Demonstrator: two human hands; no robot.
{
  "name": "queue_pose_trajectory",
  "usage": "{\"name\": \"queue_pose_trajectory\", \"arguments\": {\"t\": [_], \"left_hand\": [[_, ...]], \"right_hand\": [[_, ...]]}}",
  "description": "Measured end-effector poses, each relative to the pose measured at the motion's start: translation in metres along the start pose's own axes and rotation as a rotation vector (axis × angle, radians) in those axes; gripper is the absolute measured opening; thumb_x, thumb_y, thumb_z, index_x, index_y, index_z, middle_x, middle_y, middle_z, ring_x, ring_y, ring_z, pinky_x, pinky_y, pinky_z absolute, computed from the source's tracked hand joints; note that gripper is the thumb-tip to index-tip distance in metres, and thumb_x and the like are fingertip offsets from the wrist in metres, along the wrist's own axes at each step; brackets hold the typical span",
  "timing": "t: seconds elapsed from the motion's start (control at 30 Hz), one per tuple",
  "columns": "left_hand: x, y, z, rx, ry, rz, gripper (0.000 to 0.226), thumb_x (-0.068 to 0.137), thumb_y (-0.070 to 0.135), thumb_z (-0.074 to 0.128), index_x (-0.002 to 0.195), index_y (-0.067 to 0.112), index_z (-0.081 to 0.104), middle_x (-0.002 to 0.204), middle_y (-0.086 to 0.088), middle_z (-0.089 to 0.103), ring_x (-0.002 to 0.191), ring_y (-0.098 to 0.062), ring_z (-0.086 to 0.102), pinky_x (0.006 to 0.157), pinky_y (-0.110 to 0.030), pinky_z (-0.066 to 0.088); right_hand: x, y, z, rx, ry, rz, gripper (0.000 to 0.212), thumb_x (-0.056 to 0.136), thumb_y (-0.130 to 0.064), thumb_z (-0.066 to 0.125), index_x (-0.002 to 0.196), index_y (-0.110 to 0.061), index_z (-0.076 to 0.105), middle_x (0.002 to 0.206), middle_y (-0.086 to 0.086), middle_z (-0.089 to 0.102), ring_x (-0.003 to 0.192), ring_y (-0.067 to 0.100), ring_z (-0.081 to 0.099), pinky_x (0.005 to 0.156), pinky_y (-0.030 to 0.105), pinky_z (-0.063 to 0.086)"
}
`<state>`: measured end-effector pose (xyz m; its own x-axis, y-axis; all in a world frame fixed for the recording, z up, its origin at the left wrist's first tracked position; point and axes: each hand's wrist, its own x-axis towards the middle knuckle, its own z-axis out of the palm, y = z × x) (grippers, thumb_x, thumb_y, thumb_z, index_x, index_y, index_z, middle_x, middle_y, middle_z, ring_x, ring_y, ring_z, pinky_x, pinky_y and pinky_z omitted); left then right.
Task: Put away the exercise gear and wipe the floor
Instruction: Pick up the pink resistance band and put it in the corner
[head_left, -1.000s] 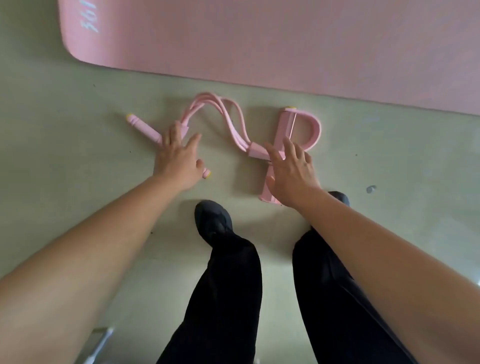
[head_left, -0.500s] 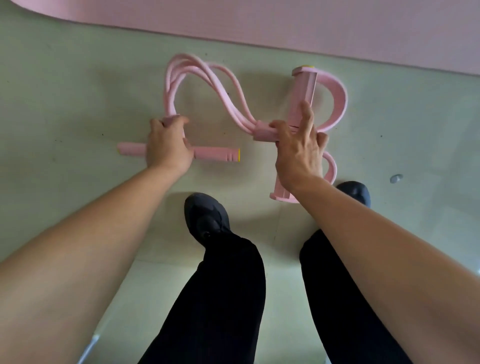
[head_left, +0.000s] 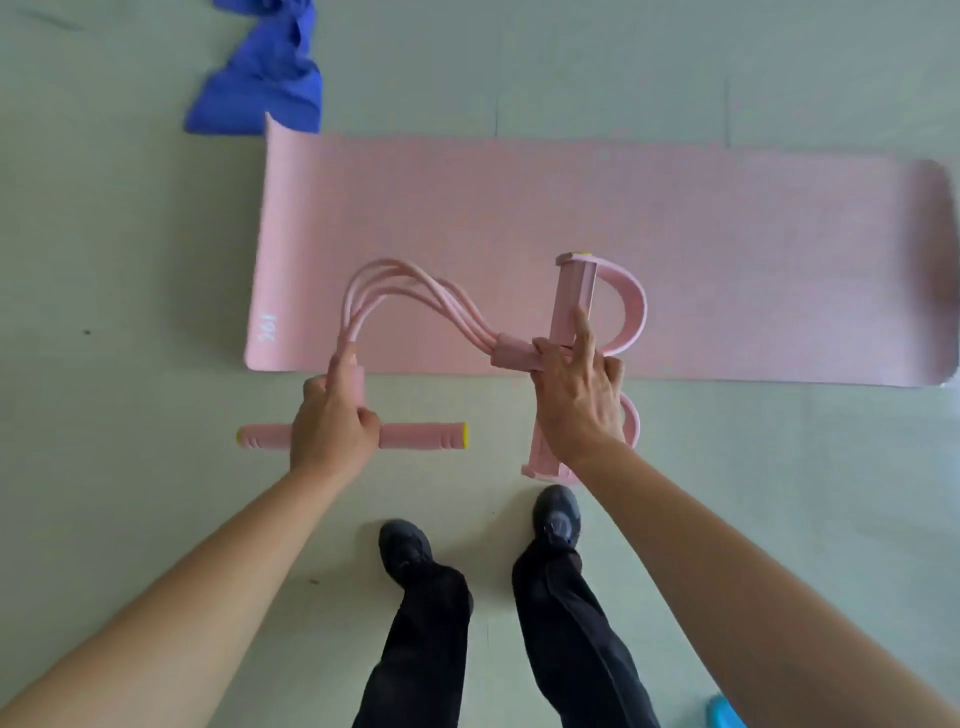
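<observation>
Raised off the floor (head_left: 130, 467), the puller (head_left: 415, 283) — my left hand (head_left: 332, 431) gripping its handle (head_left: 421, 435), right hand (head_left: 576, 410) seemingly pinching the footbar (head_left: 571, 296) — looks ready to stow.

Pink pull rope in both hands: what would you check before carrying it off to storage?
1. Left hand grips the handle bar at its middle: ok.
2. Right hand holds the foot bar by the tube joint: ok.
3. Tubes loop freely, no knot seen: ok.
4. Foot bar lifted off the floor: cannot tell.
5. Yoga mat rolled up: not ok, lies flat.
</observation>
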<state>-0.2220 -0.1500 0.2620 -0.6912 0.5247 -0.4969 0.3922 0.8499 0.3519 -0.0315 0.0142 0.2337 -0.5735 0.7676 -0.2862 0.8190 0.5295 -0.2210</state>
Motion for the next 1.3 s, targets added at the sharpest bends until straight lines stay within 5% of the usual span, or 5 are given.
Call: {"name": "queue_pose_trajectory", "arguments": {"t": [0.2,0.37,0.57,0.67,1.3], "left_hand": [[-0.095,0.138,-0.198,-0.186,0.135,-0.022,0.093,0.080,0.011,0.068,0.153,0.017,0.012,0.119,-0.023,0.063,0.097,-0.045,0.063,0.077,-0.041,0.047],[-0.151,0.223,-0.312,-0.484,0.126,0.052,0.066,0.079,0.009,0.065,0.138,0.015,0.034,0.079,0.000,0.063,0.044,-0.005,0.062,0.047,-0.025,0.049],[-0.198,0.275,-0.368,-0.745,-0.068,0.265,0.036,0.078,0.015,0.077,0.104,0.021,0.053,0.079,-0.010,0.074,0.071,-0.020,0.073,0.060,-0.034,0.060],[-0.225,0.299,-0.364,-0.782,-0.187,0.397,0.018,0.090,0.018,0.070,0.099,0.015,0.055,0.064,-0.008,0.072,0.055,-0.011,0.069,0.048,-0.022,0.052],[-0.391,0.610,-0.127,-0.533,-0.527,0.576,0.064,0.104,0.039,0.039,0.064,0.011,0.079,0.077,-0.012,0.076,0.085,-0.019,0.073,0.088,-0.034,0.054]], "right_hand": [[-0.029,-0.023,-0.247,0.095,0.185,0.065,0.028,0.101,-0.032,0.052,0.129,-0.032,0.055,0.165,0.006,0.003,0.115,0.027,0.058,0.099,0.041,0.031],[-0.066,-0.044,-0.385,0.078,0.391,0.022,0.024,0.102,-0.032,0.049,0.126,-0.034,0.055,0.163,0.004,0.002,0.109,0.027,0.061,0.096,0.040,0.033],[-0.139,-0.047,-0.476,0.101,0.659,0.112,0.015,0.101,-0.025,0.053,0.113,-0.029,0.061,0.157,-0.001,0.012,0.098,0.024,0.057,0.095,0.035,0.034],[-0.169,-0.033,-0.493,0.075,0.714,0.216,0.015,0.101,-0.025,0.054,0.113,-0.030,0.061,0.159,0.000,0.011,0.101,0.025,0.053,0.095,0.037,0.036],[-0.288,0.347,-0.517,0.101,0.818,0.592,0.017,0.097,-0.029,0.060,0.114,-0.032,0.061,0.157,0.004,0.019,0.109,0.029,0.057,0.095,0.038,0.035]]}}
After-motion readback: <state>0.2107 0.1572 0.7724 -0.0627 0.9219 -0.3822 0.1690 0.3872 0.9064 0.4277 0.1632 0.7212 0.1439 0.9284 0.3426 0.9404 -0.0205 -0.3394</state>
